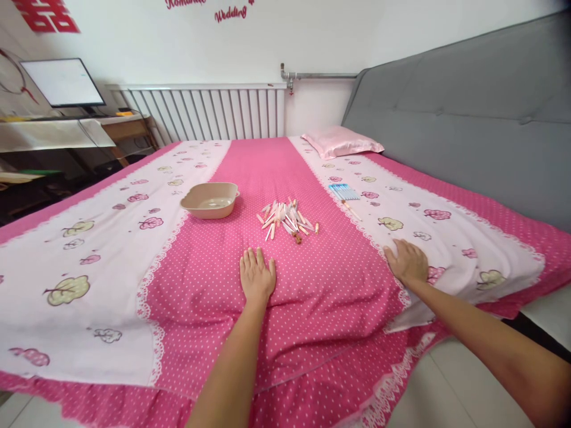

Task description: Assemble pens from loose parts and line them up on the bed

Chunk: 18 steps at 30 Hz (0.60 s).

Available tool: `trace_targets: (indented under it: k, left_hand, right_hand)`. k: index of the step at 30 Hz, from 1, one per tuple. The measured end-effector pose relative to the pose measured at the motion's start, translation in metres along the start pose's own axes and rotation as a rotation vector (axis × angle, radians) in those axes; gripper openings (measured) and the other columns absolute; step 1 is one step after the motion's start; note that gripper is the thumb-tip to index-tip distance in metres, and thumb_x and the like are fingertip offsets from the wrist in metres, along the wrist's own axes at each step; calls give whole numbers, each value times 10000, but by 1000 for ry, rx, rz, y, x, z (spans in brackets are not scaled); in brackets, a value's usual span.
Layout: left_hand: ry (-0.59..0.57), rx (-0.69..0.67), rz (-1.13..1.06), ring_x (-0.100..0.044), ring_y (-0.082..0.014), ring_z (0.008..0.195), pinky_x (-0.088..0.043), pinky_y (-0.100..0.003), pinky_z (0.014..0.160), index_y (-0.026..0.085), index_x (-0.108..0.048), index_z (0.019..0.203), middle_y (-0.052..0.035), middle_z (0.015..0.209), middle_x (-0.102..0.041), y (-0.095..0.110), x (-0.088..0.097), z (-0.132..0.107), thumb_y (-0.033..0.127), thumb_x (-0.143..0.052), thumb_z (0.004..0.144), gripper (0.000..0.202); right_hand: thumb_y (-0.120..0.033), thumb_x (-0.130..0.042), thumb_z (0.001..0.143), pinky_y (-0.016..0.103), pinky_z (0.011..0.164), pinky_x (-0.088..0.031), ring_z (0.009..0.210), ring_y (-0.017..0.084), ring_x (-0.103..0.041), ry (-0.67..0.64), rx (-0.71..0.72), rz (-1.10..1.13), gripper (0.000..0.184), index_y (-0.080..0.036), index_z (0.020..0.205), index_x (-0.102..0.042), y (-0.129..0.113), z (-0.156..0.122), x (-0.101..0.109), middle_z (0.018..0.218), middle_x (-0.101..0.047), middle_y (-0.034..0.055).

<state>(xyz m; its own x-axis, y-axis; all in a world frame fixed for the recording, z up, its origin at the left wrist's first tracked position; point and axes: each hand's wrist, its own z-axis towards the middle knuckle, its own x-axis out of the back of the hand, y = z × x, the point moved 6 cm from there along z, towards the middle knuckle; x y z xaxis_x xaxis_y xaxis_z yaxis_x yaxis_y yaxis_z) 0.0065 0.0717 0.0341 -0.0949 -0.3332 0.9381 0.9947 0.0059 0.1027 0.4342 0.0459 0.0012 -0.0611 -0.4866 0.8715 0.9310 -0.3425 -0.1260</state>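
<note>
Left hand [256,276] and right hand [408,261] rest palm-down on the bed [321,285], fingers extended and gripping nothing, probably for support. The pens [281,215] lie loosely heaped beyond, between basin [209,207] (left) and blue pack [344,191] (right); neither separates hands from pens. Pillow [341,142] farther back.

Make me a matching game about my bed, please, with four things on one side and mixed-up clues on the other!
Things:
1. basin
2. pillow
3. left hand
4. right hand

Clues:
A. palm down, fingers spread, on the dotted pink cloth
B. shiny pink, near the grey headboard
C. palm down, mostly on the right-hand tree-print strip
D. tan, left of the pile of slim sticks

Right pairs: 1-D, 2-B, 3-A, 4-C
</note>
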Motion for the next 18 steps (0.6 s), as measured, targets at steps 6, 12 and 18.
trace_targets:
  k: [6,12,18]
  left_hand:
    - [4,-4,-3,-311,-295,1326,-217,-432,1097,68,-384,1362,-185,1398,-407,0,0,0,464,-257,894,626]
    - [4,-5,-3,-313,-300,1323,-211,-430,1098,64,-387,1360,-190,1397,-406,0,-1,0,457,-257,896,622]
    - [2,-7,-1,-316,-304,1321,-217,-427,1096,63,-384,1362,-192,1396,-406,0,0,1,463,-250,897,628]
  right_hand:
    - [-444,-366,882,418,982,-318,1140,287,-448,-6,-1,15,507,-97,1220,-518,1,0,-1,1225,-535,161]
    - [-455,-362,882,405,985,-317,1136,281,-454,-20,-3,4,522,-90,1219,-522,1,1,-1,1229,-534,160]
    - [-468,-337,890,407,985,-317,1146,274,-452,-7,-3,-13,527,-102,1222,-518,2,1,-3,1233,-536,144]
